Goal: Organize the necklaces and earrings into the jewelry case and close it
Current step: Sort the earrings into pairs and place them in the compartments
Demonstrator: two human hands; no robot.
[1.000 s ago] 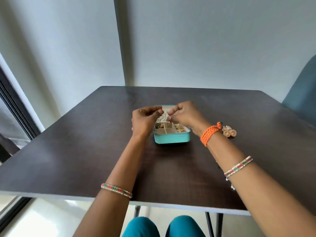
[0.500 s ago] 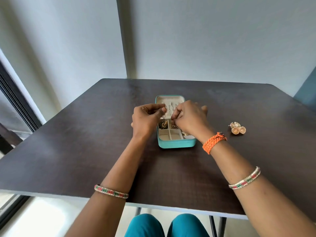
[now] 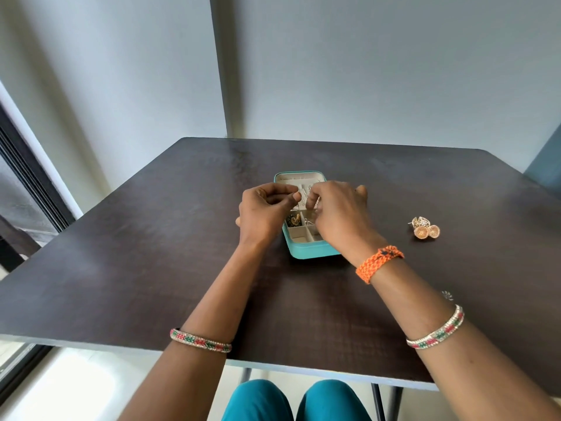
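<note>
Both hands pinched, fingertips close together over the open teal jewelry case (image 3: 306, 256). Left hand (image 3: 262, 212): thumb and forefinger pressed together, other fingers curled in; something thin possibly held between the tips, too small to tell. Right hand (image 3: 340, 212): thumb and forefinger also nipped together just beside the left hand's tips, above the case's lid lining; held item not resolvable, maybe a fine chain. Little finger of right hand sticking out past the far side of the case.

Case flat on dark table (image 3: 151, 238), mid-table, lid (image 3: 299, 177) laid open away from the person, cream lining showing. Near half split into small compartments (image 3: 299, 233); dark-and-gold piece (image 3: 293, 220) in the far-left compartment, nearer ones look bare, right side hidden by the wrist.

Gold earrings (image 3: 425, 229) lying on table well right of case, apart from both hands. Small silvery piece (image 3: 447, 295) on table beside right forearm, partly hidden.

Orange braided band (image 3: 379, 264) on right wrist; beaded bangle on each forearm, left (image 3: 200, 341), right (image 3: 437, 332).
</note>
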